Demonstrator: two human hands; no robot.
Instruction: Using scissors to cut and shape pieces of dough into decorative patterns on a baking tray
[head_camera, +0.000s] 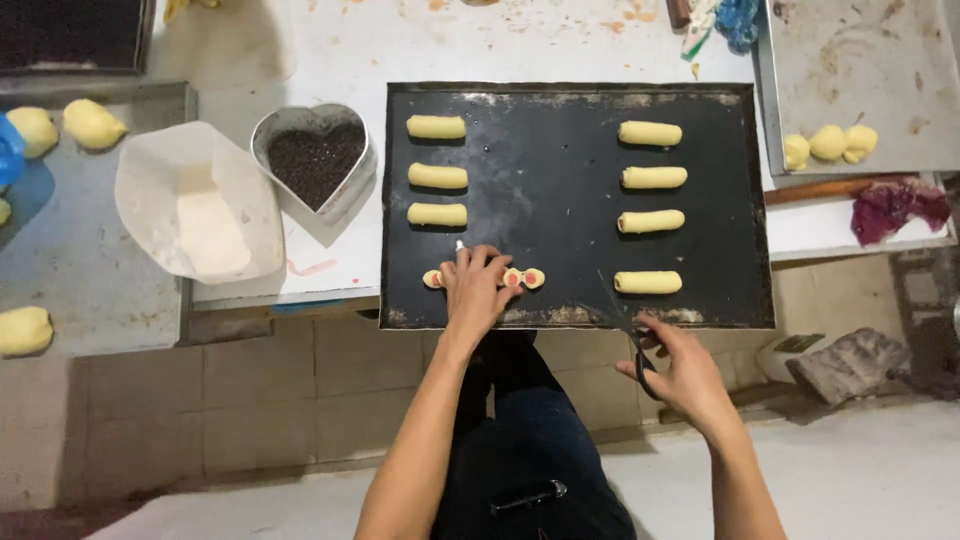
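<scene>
A black baking tray lies at the table's front edge. It holds two columns of pale yellow dough logs, with another column to the right. My left hand rests palm down on a cut dough piece with pink filling showing, at the tray's front left. My right hand hangs just off the tray's front edge and grips dark scissors, blades pointing toward the tray.
A heart-shaped tin of dark sprinkles and a white bowl of flour stand left of the tray. Dough balls lie on a metal tray at right, more dough balls at far left. A purple lump lies right.
</scene>
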